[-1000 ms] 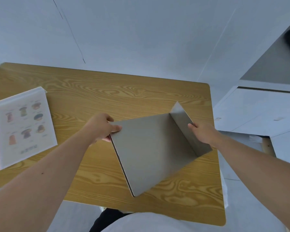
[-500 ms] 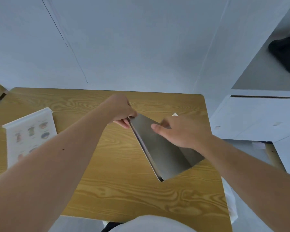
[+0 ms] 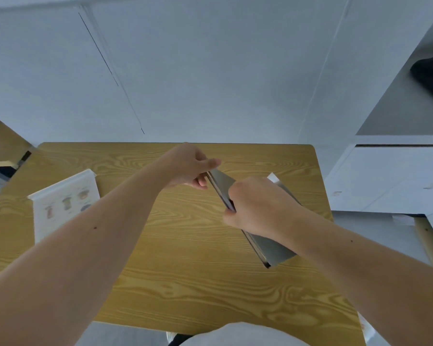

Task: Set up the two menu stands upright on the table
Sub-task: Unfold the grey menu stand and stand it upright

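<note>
So the biggest thing here is the table (image 3: 190,278), a rectangular top with rounded corners in a yellowish wood-grain finish, smooth and a bit shiny, pushed up against a plain pale wall (image 3: 210,71). Off to the right there's a white cabinet (image 3: 385,181) with flat matte faces.

The grey menu stand (image 3: 273,248) is over the right half of the table, a thin rigid sheet with a matte grey back, turned nearly edge-on so you mostly see its dark thin rim running diagonally. Can't tell if its lower corner actually touches the wood.

The other menu stand (image 3: 65,203) lies on the left side of the table, white, flat, with a folded lip at its far end and small printed pictures on its face. An arm covers part of it.

The left hand (image 3: 188,166) is pinched on the grey stand's far top corner, thumb over, fingers under. The right hand (image 3: 258,206) is curled around the middle of its edge, gripping it tight.
</note>
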